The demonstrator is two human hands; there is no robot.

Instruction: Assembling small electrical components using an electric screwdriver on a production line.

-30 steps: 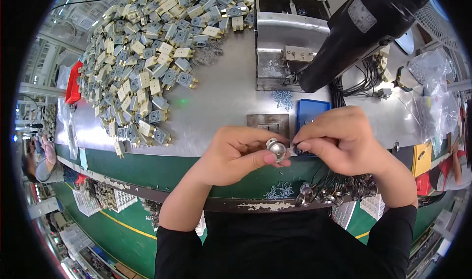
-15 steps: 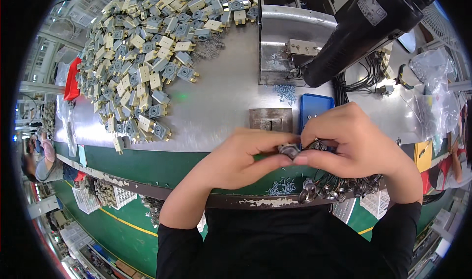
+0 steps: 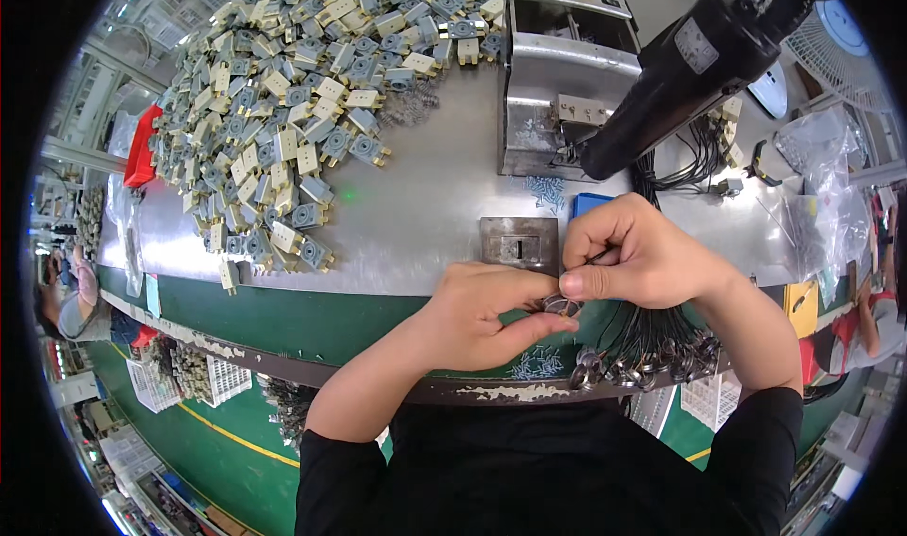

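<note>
My left hand (image 3: 487,317) is closed, pinching a small round metal cup (image 3: 561,306) between thumb and fingers above the green front strip of the bench. Curled close against it, my right hand (image 3: 635,257) has its thumb tip at the cup's upper edge; whatever its fingers pinch is hidden. Just beyond the hands lies a metal block fixture (image 3: 520,241) with a slot in its middle. Below my right hand, a bunch of similar metal cups (image 3: 647,364) on black cables rests at the bench's front edge.
A big heap of grey and cream plug-like housings (image 3: 283,139) covers the left back. A metal machine (image 3: 567,83) stands beyond the fixture, with a black cylinder (image 3: 675,78) slanting over it. Screws (image 3: 546,192) lie beside the blue tray (image 3: 590,203); more screws (image 3: 539,362) lie near me.
My right hand has shifted left and its fingers have curled in tighter over the metal cup. The cup has turned in my left hand. The view has shifted slightly.
</note>
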